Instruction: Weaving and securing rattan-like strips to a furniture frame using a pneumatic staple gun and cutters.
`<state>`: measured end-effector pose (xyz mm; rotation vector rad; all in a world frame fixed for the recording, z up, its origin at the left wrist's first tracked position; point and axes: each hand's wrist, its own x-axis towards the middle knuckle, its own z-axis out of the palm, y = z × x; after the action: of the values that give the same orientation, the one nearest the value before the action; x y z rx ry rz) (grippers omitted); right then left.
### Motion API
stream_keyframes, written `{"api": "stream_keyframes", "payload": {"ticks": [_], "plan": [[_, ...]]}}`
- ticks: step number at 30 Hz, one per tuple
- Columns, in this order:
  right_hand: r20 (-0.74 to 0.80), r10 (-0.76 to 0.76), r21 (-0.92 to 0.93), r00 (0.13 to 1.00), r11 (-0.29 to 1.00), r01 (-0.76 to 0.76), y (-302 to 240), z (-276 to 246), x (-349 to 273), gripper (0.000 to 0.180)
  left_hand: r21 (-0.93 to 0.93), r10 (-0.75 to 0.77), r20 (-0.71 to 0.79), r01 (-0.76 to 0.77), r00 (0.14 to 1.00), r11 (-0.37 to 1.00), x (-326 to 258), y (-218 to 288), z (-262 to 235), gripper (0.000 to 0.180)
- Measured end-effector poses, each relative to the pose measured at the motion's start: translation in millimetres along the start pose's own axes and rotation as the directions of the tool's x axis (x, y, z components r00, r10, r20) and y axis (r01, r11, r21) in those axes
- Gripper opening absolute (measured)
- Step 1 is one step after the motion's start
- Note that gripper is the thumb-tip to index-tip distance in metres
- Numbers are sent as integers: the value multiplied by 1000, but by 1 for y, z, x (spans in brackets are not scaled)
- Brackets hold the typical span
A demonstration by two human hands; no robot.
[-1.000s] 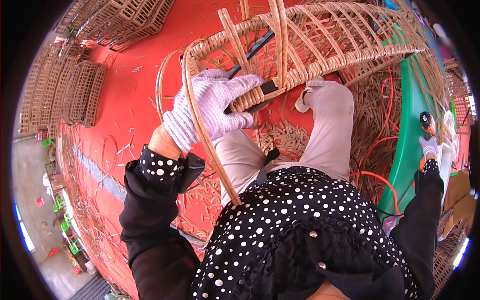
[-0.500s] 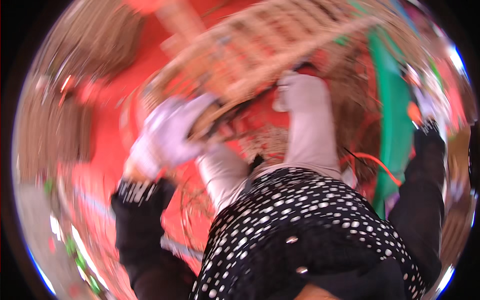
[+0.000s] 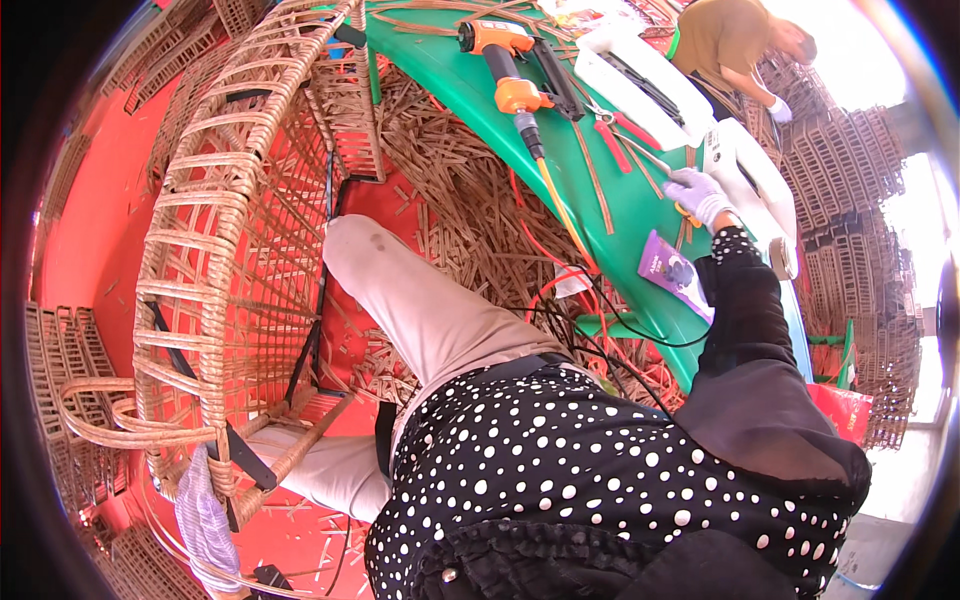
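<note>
A woven wicker basket frame (image 3: pixel 195 235) with black metal bars stands tilted at my left, against my legs. My left hand (image 3: pixel 205 520), in a pale glove, grips its near lower corner beside a looped cane handle; some fingers are hidden behind the weave. My right hand (image 3: pixel 703 197), gloved too, is over the green table (image 3: pixel 455 90), closed round a tool with a thin metal shaft (image 3: pixel 648 155); something yellow shows under the palm. Beside it lie red-handled pliers (image 3: pixel 622 138) and an orange and black air nail gun (image 3: pixel 520 75) with its hose attached.
A white open container (image 3: pixel 645 85) with dark strips, another white container (image 3: pixel 745 175) and a purple packet (image 3: pixel 675 272) are on the table. Cut cane scraps (image 3: pixel 450 170) cover the red floor below. Hoses and cables hang near my lap. Another person (image 3: pixel 725 50) bends beside stacked woven pieces (image 3: pixel 845 165).
My view has turned right and steadied. The basket, earlier slanting across in front of me, now stands at the left with my left hand on it. The right hand shows clearly over the table.
</note>
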<state>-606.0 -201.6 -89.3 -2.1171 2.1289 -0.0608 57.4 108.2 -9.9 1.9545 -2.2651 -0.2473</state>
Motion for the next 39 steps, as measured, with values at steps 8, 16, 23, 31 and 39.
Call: {"api": "stream_keyframes", "payload": {"ticks": [8, 16, 23, 31, 39], "plan": [[-29, 69, -49, 997, 996, -70, -49, -3, 18, 56, -167, -164, 10, 163, 986, 972, -1, -4, 8, 49], [342, 66, 18, 938, 997, -77, -64, 14, 133, 79, -185, -213, 78, 224, 974, 957, -2, 5, -3, 42], [171, -4, 697, 985, 708, -118, -41, 15, 147, 40, -98, -15, 70, 22, 997, 995, 18, -13, -4, 41], [-137, -984, -67, 115, 125, 990, -372, -43, -49, 57, -110, 50, 39, -46, 998, 993, 11, -14, 0, 40], [-121, -959, -281, -254, -213, 936, -497, -28, -151, 61, -200, 206, -57, -213, 977, 956, 10, -26, 7, 39]]}}
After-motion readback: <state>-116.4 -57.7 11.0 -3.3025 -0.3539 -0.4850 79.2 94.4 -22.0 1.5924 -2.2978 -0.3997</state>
